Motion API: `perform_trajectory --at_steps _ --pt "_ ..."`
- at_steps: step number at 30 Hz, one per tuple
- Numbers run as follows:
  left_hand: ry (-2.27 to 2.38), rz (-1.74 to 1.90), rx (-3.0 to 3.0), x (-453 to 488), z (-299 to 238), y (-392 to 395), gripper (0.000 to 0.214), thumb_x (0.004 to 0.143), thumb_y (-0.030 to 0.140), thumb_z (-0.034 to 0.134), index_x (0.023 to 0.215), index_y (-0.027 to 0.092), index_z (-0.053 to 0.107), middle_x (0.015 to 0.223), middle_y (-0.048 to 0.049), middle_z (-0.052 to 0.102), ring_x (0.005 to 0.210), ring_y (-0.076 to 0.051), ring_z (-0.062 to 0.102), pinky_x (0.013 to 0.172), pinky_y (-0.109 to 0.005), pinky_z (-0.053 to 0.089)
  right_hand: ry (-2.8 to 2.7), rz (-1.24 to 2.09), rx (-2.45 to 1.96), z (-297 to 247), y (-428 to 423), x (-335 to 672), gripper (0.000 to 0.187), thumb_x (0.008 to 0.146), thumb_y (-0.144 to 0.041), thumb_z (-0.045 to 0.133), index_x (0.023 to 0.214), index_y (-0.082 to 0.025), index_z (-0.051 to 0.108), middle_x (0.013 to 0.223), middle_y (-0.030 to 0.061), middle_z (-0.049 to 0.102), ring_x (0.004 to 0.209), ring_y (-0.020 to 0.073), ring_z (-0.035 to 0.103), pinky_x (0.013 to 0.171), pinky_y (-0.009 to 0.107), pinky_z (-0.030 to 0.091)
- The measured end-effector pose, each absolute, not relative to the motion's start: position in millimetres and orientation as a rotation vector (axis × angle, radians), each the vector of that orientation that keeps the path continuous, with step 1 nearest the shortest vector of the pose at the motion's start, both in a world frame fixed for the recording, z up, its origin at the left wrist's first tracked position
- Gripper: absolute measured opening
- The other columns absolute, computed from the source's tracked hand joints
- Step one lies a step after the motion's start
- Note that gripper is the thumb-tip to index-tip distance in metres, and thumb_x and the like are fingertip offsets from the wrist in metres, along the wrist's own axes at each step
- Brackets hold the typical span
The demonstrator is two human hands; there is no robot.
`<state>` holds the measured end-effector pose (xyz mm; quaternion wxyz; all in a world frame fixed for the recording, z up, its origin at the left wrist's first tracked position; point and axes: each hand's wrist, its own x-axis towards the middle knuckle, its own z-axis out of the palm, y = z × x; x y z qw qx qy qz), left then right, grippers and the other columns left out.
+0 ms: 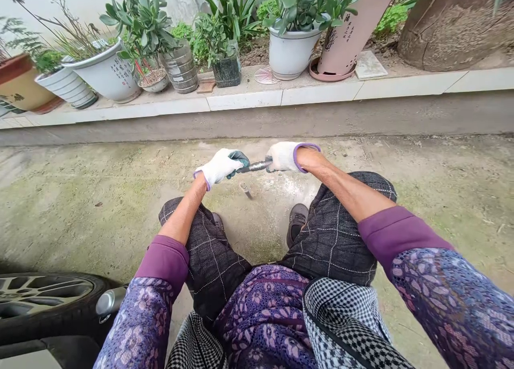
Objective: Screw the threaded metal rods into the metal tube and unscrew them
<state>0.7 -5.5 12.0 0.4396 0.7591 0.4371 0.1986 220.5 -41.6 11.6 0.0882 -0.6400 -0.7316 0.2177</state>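
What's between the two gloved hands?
Head view: a dark, partly silvery rod bridges the gap, one end in the left hand, the other in the right hand.

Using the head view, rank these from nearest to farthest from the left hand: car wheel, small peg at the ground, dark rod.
1. Dark rod: in the left hand's grip, running across to the right hand.
2. Small peg: just below the rod in the picture.
3. Car wheel: far off, at the lower left.
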Motion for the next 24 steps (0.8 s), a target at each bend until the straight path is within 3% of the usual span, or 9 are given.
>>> perform_trajectory --at_steps 3,6,10,15,24 --pt "1.054 0.468 1.848 3.5 12.7 -8.5 0.027 0.077 0.014 0.065 0.101 0.007 0.074 0.061 -0.0028 0.064 0.047 -0.008 0.044 0.050 -0.025 0.038 -2.222 0.383 -2.031 23.1 -37.2 222.4 0.021 0.073 -0.034 0.071 0.086 -0.017 0.075 0.074 0.0092 0.069 0.071 0.0227 0.064 0.062 0.031 0.043" --pt "1.012 0.483 1.809 4.7 15.5 -9.3 0.030 0.080 0.014 0.063 0.107 0.006 0.072 0.068 -0.0047 0.068 0.050 -0.008 0.045 0.052 -0.025 0.040 -2.166 0.262 -1.996 34.6 -38.3 221.4 0.024 0.079 -0.035 0.065 0.092 -0.016 0.072 0.079 0.0095 0.069 0.071 0.0208 0.063 0.060 0.030 0.043" --pt "0.995 0.548 1.782 2.8 20.3 -8.4 0.029 0.082 0.018 0.063 0.108 0.008 0.071 0.080 -0.0068 0.073 0.054 -0.007 0.048 0.057 -0.025 0.043 -1.855 0.704 -1.758 41.5 -45.4 212.0 0.020 0.082 -0.035 0.066 0.087 -0.016 0.066 0.063 0.0008 0.060 0.049 0.0105 0.051 0.046 0.024 0.040" --pt "0.991 0.720 1.739 -1.4 23.9 -3.7 0.021 0.078 0.019 0.065 0.096 0.012 0.074 0.079 -0.0061 0.073 0.056 -0.011 0.053 0.059 -0.028 0.046 -1.514 1.189 -1.364 45.5 -52.9 194.9 0.028 0.078 -0.040 0.073 0.078 -0.015 0.061 0.053 -0.0042 0.050 0.039 0.0070 0.040 0.032 0.021 0.035" --pt "0.941 0.789 1.799 -8.2 23.1 4.6 0.015 0.070 0.017 0.064 0.081 0.015 0.075 0.073 -0.0059 0.071 0.058 -0.014 0.058 0.056 -0.028 0.047 -1.312 1.368 -0.961 48.6 -56.9 174.7 0.031 0.079 -0.042 0.075 0.083 -0.016 0.057 0.058 -0.0061 0.050 0.040 0.0045 0.038 0.029 0.017 0.032"
